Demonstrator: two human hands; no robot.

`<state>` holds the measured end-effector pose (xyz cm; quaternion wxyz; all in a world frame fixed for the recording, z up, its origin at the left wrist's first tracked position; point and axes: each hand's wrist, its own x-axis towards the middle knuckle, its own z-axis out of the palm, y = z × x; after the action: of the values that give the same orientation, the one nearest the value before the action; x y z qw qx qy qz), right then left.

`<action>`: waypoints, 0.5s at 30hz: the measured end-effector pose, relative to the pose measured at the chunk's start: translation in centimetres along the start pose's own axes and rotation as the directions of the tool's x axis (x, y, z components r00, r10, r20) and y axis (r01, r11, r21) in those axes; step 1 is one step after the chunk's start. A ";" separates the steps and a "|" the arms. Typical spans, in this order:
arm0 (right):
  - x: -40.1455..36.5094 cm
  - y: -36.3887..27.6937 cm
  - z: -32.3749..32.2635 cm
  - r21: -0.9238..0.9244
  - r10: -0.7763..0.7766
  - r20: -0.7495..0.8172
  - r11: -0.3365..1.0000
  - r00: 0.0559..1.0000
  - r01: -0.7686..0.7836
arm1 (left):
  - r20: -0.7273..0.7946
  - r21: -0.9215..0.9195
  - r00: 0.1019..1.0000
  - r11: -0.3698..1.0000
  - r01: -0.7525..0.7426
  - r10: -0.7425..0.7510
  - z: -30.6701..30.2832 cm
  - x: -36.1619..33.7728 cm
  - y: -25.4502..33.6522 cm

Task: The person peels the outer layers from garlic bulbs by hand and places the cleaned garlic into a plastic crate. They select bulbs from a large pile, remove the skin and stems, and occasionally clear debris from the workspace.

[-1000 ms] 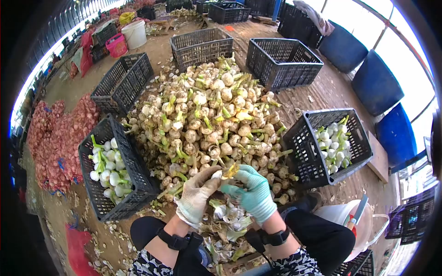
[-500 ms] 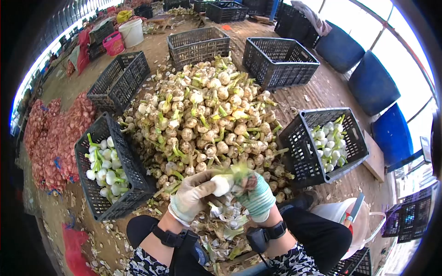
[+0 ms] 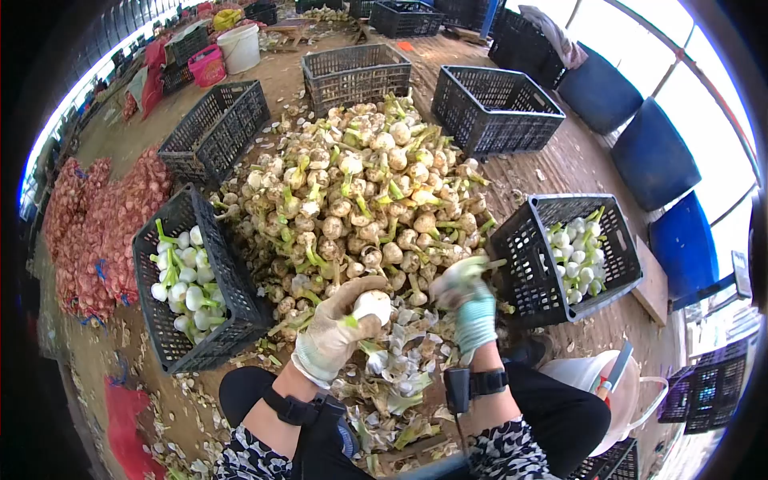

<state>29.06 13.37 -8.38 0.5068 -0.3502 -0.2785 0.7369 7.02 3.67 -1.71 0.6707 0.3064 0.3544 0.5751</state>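
My left hand [image 3: 326, 336], in a pale work glove, is closed around a clean white garlic bulb [image 3: 374, 307] with a short green stem stub. To its right, my right hand [image 3: 468, 298] in a white-and-green glove is apart from the bulb, by the front right of the pile. Motion smears its fingers, so I cannot make out whether they hold anything. In front of both hands rises a large heap of unpeeled garlic bulbs [image 3: 364, 196] with cut stems. Loose garlic skins [image 3: 400, 360] lie below the hands, between my knees.
Black crates with peeled white bulbs stand at left [image 3: 232, 336] and right [image 3: 512, 240]. More black crates [image 3: 496, 132] ring the heap's far side. Red net sacks [image 3: 112, 232] lie far left. A white bucket [image 3: 580, 370] with a knife [image 3: 616, 368] is beside my right knee.
My right hand has come away from the bulb and moved right and slightly up. The left hand keeps the bulb, now showing more bare white surface. The view has shifted slightly.
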 end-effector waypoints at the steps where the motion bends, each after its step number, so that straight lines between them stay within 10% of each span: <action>1: 2.3 5.6 -4.5 0.031 0.207 0.019 0.978 0.978 -0.208 | -0.014 0.084 1.000 0.996 -0.005 0.006 0.0 0.0 0.0; 2: 0.0 6.3 -4.0 -0.689 0.170 0.121 0.723 0.978 -0.041 | -0.013 0.077 1.000 0.997 0.002 -0.001 0.0 0.0 0.1; 3: -2.2 6.2 -2.9 -0.977 0.223 0.215 0.043 0.951 0.210 | -0.007 0.135 1.000 0.991 0.005 -0.004 0.1 0.0 0.4; 7: -3.0 2.4 2.0 -0.991 0.338 0.084 0.129 0.937 0.042 | -0.037 0.281 0.996 0.958 -0.062 0.075 -0.8 0.5 -0.4; 9: -3.2 0.5 4.1 -0.551 0.239 0.061 0.818 0.969 -0.167 | -0.020 0.352 0.996 0.933 -0.076 0.089 -0.8 0.6 -0.6; 12: -3.4 -1.4 6.8 -0.705 0.107 0.314 0.692 0.943 0.157 | 0.003 0.458 1.000 0.889 -0.018 0.019 0.4 0.4 0.0; 15: -3.0 -2.1 6.3 -0.618 0.245 0.202 0.783 0.948 -0.070 | -0.014 0.384 0.999 0.923 0.036 -0.033 -0.1 0.1 0.4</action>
<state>25.93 10.93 -2.30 0.2617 -0.4110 -0.5347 0.6904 6.72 3.80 -1.39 0.6065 0.4234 0.4679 0.4837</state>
